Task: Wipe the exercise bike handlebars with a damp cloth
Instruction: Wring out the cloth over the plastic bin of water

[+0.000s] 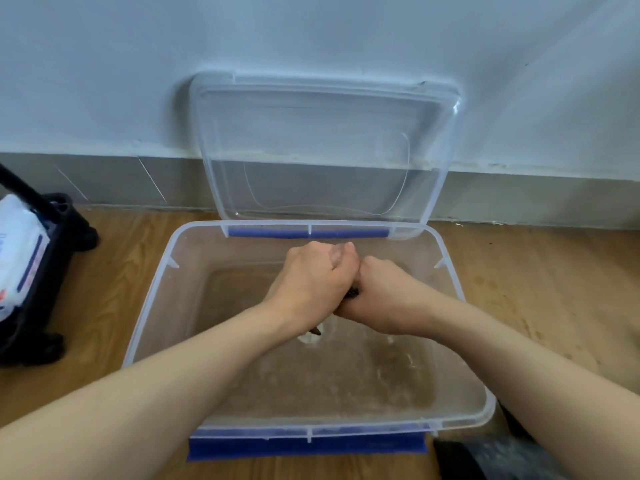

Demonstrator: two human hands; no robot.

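Cloth is nearly all hidden inside your fists: only a dark ribbed bit shows in the gap btwn them, plus a dark tip hanging under your left wrist. Your left hand is clenched round one end, knuckles up. Your right hand is curled tight on the other end, and the two fists press against each other. Both sit above the middle-back of the clear plastic tub, not touching its walls. Tub stands on the wood floor, w/ what looks like shallow cloudy water in the bottom and a small white splash right below the hanging tip. Blue latch sits on the near rim, another on the far rim. Clear lid stands tilted behind the tub, leaning on the pale wall. At far left is a black wheeled stand carrying a white pack, well apart from the tub. There's a dark object at the bottom right corner, too cut off to ID.
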